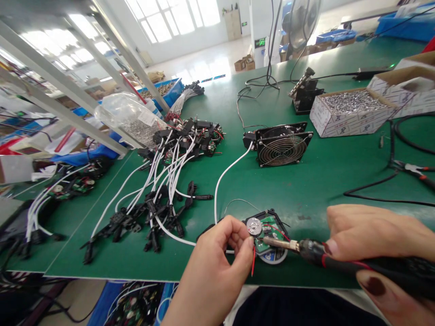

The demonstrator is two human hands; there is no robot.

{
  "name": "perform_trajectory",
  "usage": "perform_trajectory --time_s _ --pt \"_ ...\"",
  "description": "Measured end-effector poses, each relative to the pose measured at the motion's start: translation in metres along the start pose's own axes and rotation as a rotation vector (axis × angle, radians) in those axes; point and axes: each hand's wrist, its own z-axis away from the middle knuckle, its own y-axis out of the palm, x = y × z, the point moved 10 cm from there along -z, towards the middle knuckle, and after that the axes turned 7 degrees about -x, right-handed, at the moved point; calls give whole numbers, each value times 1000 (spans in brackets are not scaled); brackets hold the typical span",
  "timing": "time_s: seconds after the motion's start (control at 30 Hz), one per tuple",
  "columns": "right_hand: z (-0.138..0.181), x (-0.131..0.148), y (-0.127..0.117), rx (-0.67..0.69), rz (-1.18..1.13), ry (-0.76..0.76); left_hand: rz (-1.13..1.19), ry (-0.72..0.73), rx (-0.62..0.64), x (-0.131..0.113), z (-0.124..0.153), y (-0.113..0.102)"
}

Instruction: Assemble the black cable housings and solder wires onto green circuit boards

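A small black module with a green circuit board (pixel 268 235) and a round silver disc lies near the front edge of the green table (pixel 306 181). My left hand (pixel 217 262) pinches a thin red wire (pixel 253 262) beside the board. My right hand (pixel 377 244) grips a black soldering iron (pixel 316 251); its metal tip rests on the board. A white cable (pixel 227 172) runs from the module toward the back.
A black fan with a wire grille (pixel 280 145) stands behind the board. A heap of white cables with black connectors (pixel 163 190) fills the left. An open box of metal parts (pixel 353 111) sits at the right, with black cords and red-handled pliers (pixel 418 171) nearby.
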Motion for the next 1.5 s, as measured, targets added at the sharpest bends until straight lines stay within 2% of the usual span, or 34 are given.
perform_trajectory --time_s 0.13,0.27,0.33,0.43,0.53,0.73,0.9,1.0,1.1,1.23,1.3,1.5 --pt "5 -2 -5 -32 -27 -11 -9 5 -1 0 -1 0" --pt "12 -15 -29 -183 -149 93 -3 -13 4 0 0 1" --pt "10 -19 -34 -196 -195 105 -1 -14 4 0 0 1" --pt "2 -20 -29 -138 -210 44 -6 -14 7 0 -1 1" --pt "-2 -23 -8 -7 -105 -31 -12 -16 4 0 -1 0" --pt "11 -50 45 313 -33 93 -1 3 -17 -1 -2 -1" --pt "13 -48 57 355 -5 37 16 2 -26 3 0 -5" --pt "13 -50 57 349 -18 47 -28 143 -91 -4 7 -18" --pt "12 -49 56 341 -19 47 -131 388 -170 -25 22 -31" --pt "11 -48 58 349 -11 39 -168 606 -102 -50 39 -19" --pt "10 -49 59 356 -8 44 -127 613 -92 -52 37 -15" --pt "7 -45 59 344 -3 -4 -77 549 -277 -30 18 -29"
